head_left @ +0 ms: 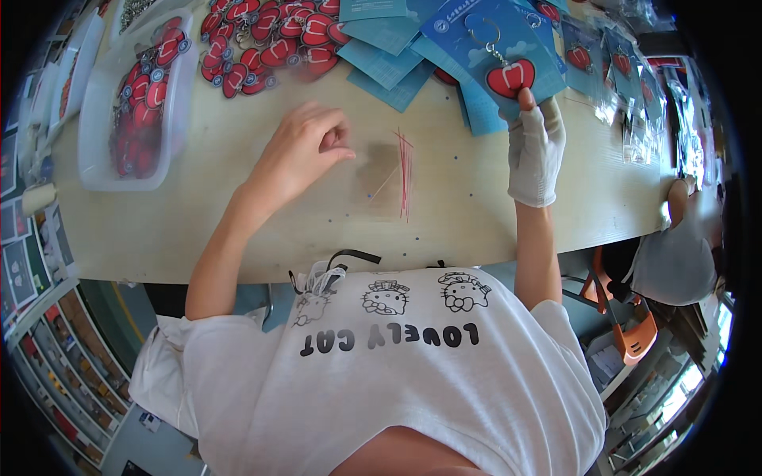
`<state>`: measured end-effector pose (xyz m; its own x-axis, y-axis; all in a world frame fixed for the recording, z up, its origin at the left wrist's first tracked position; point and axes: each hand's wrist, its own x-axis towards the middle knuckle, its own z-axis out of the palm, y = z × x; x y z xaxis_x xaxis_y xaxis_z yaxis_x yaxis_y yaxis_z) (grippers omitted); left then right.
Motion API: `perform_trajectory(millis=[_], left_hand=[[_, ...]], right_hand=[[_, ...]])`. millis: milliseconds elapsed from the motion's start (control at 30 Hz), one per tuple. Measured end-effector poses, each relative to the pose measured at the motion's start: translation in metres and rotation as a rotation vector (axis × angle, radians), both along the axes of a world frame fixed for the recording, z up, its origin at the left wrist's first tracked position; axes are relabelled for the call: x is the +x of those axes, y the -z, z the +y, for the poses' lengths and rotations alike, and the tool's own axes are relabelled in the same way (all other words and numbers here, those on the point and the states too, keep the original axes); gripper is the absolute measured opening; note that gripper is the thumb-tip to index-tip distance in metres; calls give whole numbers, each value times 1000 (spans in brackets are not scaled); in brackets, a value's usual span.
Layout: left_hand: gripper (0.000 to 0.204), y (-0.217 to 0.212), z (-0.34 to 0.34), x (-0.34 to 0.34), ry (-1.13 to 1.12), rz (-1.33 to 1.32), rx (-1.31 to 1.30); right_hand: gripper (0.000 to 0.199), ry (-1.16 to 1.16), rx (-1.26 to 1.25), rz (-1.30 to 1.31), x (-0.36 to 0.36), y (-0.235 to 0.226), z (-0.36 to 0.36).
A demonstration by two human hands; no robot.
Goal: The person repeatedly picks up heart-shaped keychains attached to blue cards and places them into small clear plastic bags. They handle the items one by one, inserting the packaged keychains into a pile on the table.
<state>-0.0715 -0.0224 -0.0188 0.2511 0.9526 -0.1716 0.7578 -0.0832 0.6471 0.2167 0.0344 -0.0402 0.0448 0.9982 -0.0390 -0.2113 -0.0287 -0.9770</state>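
My right hand (536, 155), in a white glove with bare fingertips showing, holds a blue backing card (456, 36) by its lower edge. A keychain (509, 78) with a red heart-like charm, short chain and metal ring lies against the card, and my thumb presses at the charm's lower tip. My bare left hand (305, 147) hovers over the table with its fingers curled in and the thumb apart; nothing shows between them. Beside it, thin red and pale strands (405, 178) lie on the table. Several red charms (278, 51) are piled beyond my left hand.
A clear plastic bin (163, 170) of more red charms stands at the left. Teal cards (389, 79) lie fanned at the back middle, with bagged keychains (623, 63) at the right. Another person (675, 262) and an orange chair (635, 333) are off to the right.
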Motion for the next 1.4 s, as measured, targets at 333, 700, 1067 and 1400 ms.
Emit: perform_trajectory(millis=[333,700,1067,1400], left_hand=[[15,-3,4,-6,-223,-1003,-486],[16,5,6,5,-193,-911,-564],[17,7,17,10,-108,-877,-558],[20,1,21,13,-83,-835,-565]], right_hand=[[29,-284,1,-317,1,-24,-5],[32,-351,-25,-343,12,-46,10],[31,-451,-68,-313,18,-46,17],[33,-407,-34,-369,24,-54,17]])
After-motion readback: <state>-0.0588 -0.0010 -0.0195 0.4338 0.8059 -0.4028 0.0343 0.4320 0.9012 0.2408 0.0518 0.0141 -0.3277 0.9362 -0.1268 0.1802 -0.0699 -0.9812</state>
